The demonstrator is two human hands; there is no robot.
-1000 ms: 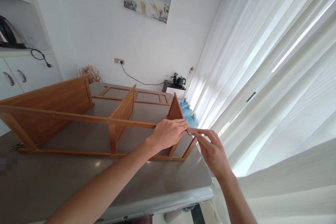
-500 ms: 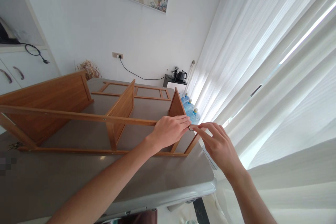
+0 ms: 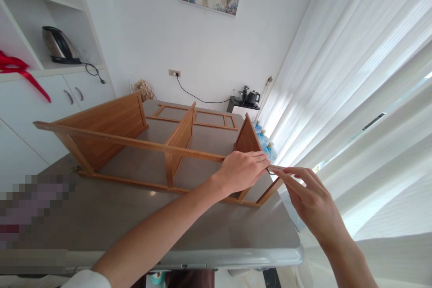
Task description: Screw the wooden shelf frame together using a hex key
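Note:
A wooden shelf frame lies on its side on the grey table, its panels standing upright. My left hand is closed over the upper rail near its right end, fingers together. In the thumb and fingers of my right hand is a small bent metal hex key, at the rail's end beside my left fingertips. The key's tip is hidden. Close to both hands stands the right-hand wooden panel.
A flat wooden ladder-like frame lies at the table's far side. Water bottles stand beyond the right end, near white curtains. A black kettle sits on a small cabinet. Another kettle stands on the left shelf.
My view has turned left, so everything sits farther right in the picture and the left cabinet shows more. Both hands stay at the same rail end with the hex key.

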